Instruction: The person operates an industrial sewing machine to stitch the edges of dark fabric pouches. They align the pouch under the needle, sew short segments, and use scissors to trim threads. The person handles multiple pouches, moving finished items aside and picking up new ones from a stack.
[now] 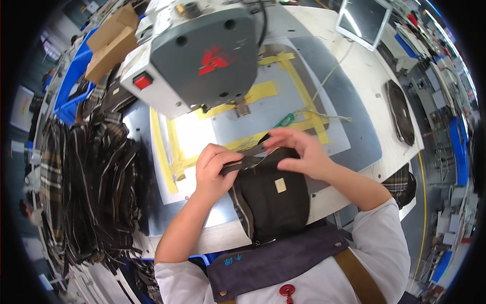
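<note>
A dark brown fabric pouch [271, 207] with a zipper down its left edge and a small pale label lies in front of me, over the table's near edge. My left hand [215, 169] is closed on its upper left edge, thumb below and fingers above. Above the upper right part is my right hand [304, 154], its thumb and fingers apart; whether the fingertips touch the cloth I cannot tell. A grey strip [250, 161] shows along the pouch's top opening between the hands. Just beyond the right fingers lies a green-handled tool [286, 120], its other end partly hidden.
A grey sewing machine head [205, 55] with a red switch overhangs a metal plate marked with yellow tape [304, 96]. Plaid and dark fabric pieces [93, 187] are heaped at left. A dark zipped case [400, 112] lies at right, a white-framed screen [363, 21] behind.
</note>
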`<act>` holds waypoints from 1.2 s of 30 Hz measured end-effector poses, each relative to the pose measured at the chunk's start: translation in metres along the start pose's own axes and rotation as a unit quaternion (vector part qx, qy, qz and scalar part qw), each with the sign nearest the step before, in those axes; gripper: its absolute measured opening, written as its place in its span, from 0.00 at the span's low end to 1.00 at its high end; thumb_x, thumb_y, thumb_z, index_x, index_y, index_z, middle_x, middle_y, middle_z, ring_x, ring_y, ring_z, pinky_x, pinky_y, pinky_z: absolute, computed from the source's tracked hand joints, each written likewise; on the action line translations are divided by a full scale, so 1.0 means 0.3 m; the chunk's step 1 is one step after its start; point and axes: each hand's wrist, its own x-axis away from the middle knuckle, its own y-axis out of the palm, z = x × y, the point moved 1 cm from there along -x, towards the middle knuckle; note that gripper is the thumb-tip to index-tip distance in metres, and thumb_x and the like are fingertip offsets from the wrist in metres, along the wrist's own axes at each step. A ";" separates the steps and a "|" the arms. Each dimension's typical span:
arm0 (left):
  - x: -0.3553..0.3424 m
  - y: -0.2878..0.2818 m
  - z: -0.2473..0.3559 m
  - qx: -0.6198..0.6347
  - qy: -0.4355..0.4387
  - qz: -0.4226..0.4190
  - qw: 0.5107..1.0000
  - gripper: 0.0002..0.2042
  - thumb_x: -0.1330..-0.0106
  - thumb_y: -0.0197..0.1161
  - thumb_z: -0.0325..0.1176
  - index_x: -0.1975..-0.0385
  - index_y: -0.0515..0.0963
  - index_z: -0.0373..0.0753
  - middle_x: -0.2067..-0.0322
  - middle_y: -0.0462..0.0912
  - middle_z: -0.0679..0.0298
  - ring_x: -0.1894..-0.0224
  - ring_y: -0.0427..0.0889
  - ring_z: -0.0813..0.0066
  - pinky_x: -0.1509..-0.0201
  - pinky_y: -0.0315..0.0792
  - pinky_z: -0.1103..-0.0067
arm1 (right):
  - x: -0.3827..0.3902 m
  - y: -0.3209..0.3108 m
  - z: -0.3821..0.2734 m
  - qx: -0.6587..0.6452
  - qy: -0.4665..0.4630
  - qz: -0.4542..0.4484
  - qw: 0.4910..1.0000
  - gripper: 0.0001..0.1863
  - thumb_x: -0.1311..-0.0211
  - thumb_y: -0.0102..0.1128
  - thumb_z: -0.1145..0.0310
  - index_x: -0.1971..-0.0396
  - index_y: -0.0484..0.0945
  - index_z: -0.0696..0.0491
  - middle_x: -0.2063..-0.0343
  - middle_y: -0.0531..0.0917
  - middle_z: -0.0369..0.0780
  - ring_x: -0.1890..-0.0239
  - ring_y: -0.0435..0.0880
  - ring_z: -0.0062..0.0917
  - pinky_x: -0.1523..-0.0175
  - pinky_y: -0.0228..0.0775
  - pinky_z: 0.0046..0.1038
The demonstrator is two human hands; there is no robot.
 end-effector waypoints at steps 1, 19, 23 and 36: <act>0.000 0.006 0.001 0.013 -0.018 0.000 1.000 0.15 0.58 0.72 0.19 0.69 0.80 0.38 0.71 0.77 0.61 0.69 0.77 0.66 0.68 0.72 0.76 | 0.044 -0.022 0.016 0.103 0.047 -0.043 0.993 0.19 0.42 0.66 0.65 0.52 0.78 0.57 0.60 0.82 0.45 0.60 0.83 0.29 0.55 0.74 0.26; -0.005 0.083 0.045 0.107 -0.168 -0.155 0.968 0.14 0.41 0.64 0.24 0.54 0.78 0.37 0.57 0.77 0.58 0.65 0.82 0.71 0.61 0.77 0.79 | 0.157 -0.787 -0.105 0.600 -0.075 0.352 0.714 0.19 0.46 0.63 0.73 0.52 0.76 0.57 0.54 0.80 0.46 0.49 0.78 0.40 0.43 0.68 0.34; 0.008 0.083 0.034 0.043 -0.127 -0.164 0.977 0.12 0.39 0.64 0.29 0.55 0.78 0.42 0.60 0.78 0.60 0.66 0.82 0.66 0.63 0.76 0.74 | 0.001 -0.402 -0.009 0.563 -0.181 0.090 0.801 0.17 0.47 0.62 0.74 0.55 0.79 0.53 0.50 0.80 0.40 0.45 0.75 0.37 0.40 0.65 0.35; -0.157 -0.803 0.384 -0.583 -0.049 0.093 0.805 0.10 0.44 0.64 0.22 0.63 0.81 0.40 0.61 0.83 0.61 0.57 0.81 0.61 0.53 0.74 0.70 | -0.047 -0.370 0.064 0.586 -0.132 0.080 0.795 0.16 0.42 0.56 0.75 0.52 0.77 0.55 0.60 0.76 0.43 0.55 0.76 0.39 0.50 0.70 0.35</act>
